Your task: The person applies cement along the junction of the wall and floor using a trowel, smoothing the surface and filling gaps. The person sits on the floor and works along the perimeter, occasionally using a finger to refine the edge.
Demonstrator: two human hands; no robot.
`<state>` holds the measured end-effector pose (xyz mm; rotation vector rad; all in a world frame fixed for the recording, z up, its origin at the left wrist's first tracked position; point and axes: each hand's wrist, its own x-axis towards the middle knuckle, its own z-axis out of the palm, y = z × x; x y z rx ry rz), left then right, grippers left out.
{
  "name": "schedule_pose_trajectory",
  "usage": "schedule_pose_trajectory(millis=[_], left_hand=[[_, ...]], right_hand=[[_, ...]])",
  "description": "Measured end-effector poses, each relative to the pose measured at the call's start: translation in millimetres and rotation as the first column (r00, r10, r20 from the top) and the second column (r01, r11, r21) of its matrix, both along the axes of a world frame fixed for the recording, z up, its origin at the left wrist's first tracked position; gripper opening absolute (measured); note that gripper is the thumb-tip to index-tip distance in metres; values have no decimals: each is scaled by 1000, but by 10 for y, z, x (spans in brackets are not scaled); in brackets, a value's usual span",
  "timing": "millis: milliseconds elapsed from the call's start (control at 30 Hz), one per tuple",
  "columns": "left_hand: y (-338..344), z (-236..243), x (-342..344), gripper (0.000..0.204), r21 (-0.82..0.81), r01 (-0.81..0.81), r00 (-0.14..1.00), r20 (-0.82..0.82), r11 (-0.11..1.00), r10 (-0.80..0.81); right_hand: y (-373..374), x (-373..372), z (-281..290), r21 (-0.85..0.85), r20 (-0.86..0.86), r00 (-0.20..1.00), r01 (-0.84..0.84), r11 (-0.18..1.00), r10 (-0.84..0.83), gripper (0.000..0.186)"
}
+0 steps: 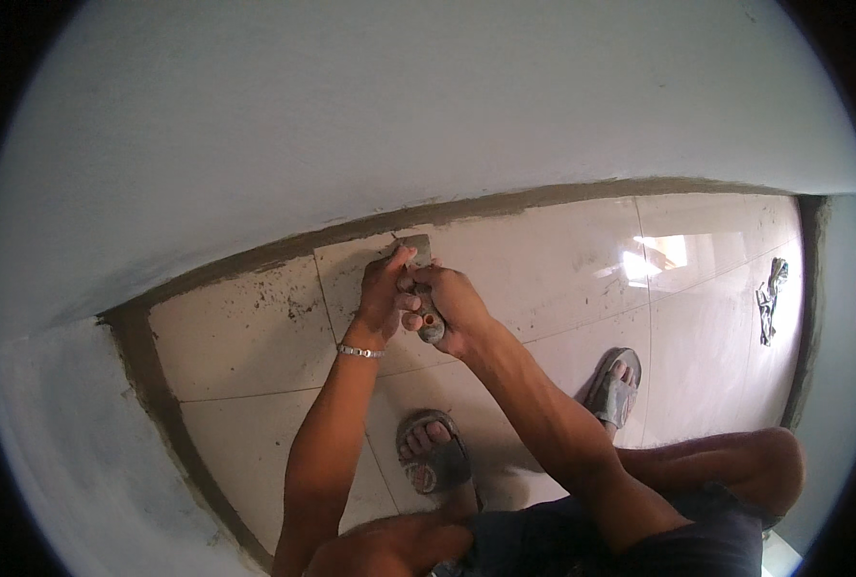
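Note:
My right hand (453, 306) grips a cement-smeared hand tool (432, 327) with a flat grey blade and a handle with a small orange hole at its end. My left hand (384, 293) is curled at the tool from the left, its upper fingers at the blade and the lower ones beside the handle. The blade lies over the light floor tiles (245, 346), close to a grey mortar band (543, 199) along the wall's base. Grit is scattered on the tiles left of my hands. The far tip of my right thumb and the fingers under the tool are partly hidden.
A pale wall (418, 106) rises beyond the band. More mortar runs along the side edges (154, 365). A crumpled dark-and-light item (770, 298) lies on the right. My sandalled feet (433, 452) and bent knee (764, 466) are at the lower part of the view.

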<state>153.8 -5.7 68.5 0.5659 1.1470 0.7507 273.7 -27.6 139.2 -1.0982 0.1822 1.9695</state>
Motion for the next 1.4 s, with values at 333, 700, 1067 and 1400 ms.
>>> schedule_pose_trajectory(millis=[333,700,1067,1400], left_hand=[[-81,-34,144,35,149,51,924,-383,988,10],[-185,-159,-1,52,350,868,292,-934,352,208],[-307,-226,-34,61,378,854,289,-916,357,278],[-345,-219,-33,88,249,892,168,-957,377,236]], right_hand=[[-162,258,408,-74,355,916,-171,983,186,27],[-342,449,114,-532,842,-525,-768,356,125,54],[-2,304,68,-442,892,-447,-826,351,71,50],[55,166,227,-500,854,-520,-815,295,10,45]])
